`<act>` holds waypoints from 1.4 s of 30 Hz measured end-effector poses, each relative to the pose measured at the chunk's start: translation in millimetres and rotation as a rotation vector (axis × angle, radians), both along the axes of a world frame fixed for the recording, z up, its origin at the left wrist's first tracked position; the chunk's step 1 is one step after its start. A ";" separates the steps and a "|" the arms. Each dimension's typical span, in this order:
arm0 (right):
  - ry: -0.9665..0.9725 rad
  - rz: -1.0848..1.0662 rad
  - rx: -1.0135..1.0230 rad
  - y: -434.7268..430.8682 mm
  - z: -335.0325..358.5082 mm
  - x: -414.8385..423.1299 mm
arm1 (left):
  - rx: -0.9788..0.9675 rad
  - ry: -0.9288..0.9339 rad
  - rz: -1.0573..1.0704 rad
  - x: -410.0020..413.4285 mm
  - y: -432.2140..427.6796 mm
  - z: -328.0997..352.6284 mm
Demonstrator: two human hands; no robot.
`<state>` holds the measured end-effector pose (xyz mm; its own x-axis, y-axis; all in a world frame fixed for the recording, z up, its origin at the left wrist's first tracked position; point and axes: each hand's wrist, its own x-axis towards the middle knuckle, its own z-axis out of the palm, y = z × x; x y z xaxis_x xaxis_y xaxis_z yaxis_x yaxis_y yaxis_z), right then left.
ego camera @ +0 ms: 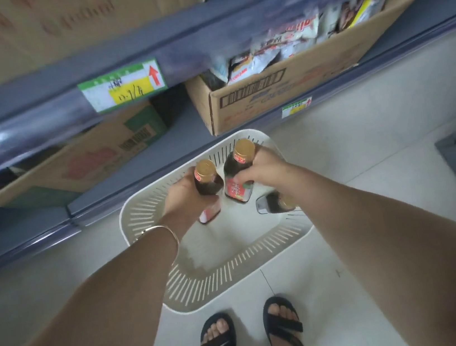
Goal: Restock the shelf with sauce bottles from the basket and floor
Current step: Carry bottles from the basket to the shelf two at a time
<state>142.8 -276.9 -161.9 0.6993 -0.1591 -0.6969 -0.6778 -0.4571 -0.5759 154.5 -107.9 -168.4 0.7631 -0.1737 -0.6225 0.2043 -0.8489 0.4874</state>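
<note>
Above the far half of the white basket (pixel 207 285) on the floor (pixel 364 153), our left hand (pixel 185 193) grips one sauce bottle (pixel 207 180) and our right hand (pixel 264 167) grips a second bottle (pixel 239 177), both upright. A third bottle (pixel 276 202) lies inside at the basket's right edge. Beyond, the shelf (pixel 38 126) holds cardboard boxes (pixel 269 99).

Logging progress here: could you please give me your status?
Left hand grips left bottle; right hand grips right bottle. Third bottle lies in basket. No obstruction seen.

Reaching down with both bare arms, nearly straight; clasping left bottle (pixel 207 183) in left grip (pixel 184 193), right bottle (pixel 236 170) in right grip (pixel 262 168).
</note>
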 end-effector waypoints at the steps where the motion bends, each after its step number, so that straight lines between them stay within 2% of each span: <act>1: -0.007 -0.021 0.007 -1.0 15.7 -0.6 | -0.001 -0.004 -0.018 0.4 -2.1 19.6; 9: -0.066 -0.110 0.034 -23.0 183.6 -5.7 | -0.039 -0.089 -0.075 6.8 -28.7 202.9; 18: -0.156 -0.261 0.004 -46.0 326.2 -51.2 | -0.049 -0.203 -0.330 -16.0 -57.6 358.6; 21: -0.195 -0.352 -0.010 -53.1 371.6 -81.4 | -0.106 -0.228 -0.385 -30.8 -63.0 410.2; 26: -0.301 -0.534 -0.047 -73.6 461.1 -152.8 | -0.199 -0.289 -0.498 -67.5 -87.1 500.5; 32: -0.423 -0.757 -0.146 -123.5 554.9 -255.9 | -0.324 -0.316 -0.702 -136.6 -161.0 588.7; 35: -0.476 -0.850 -0.211 -151.1 589.1 -325.2 | -0.378 -0.334 -0.877 -189.3 -205.2 619.3; 39: -0.448 -0.970 -0.296 -183.8 627.1 -433.4 | -0.462 -0.337 -1.060 -279.4 -262.9 651.4; 42: -0.430 -1.070 -0.332 -205.7 648.2 -521.0 | -0.547 -0.258 -1.164 -354.8 -302.3 667.9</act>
